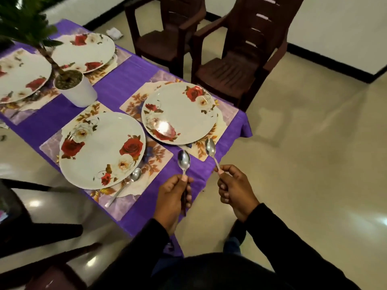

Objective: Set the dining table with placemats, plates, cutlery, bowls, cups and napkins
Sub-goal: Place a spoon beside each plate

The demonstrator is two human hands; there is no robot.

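Chairs crowd table's far side.

Home dining room, shown by worktop draped in purple cloth, rose-patterned plates laid on placemats, brown plastic chairs drawn near, potted plant, tiled floor.

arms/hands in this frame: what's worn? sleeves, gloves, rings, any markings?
Both arms are in long dark, near-black sleeves: left sleeve, right sleeve, each ending at the wrist. The fabric looks plain, with no visible logo or stripe. The left hand and right hand are bare: no gloves. No ring, watch or bracelet shows on the visible sides. Fingernails look short and unpainted, though the frame is soft.
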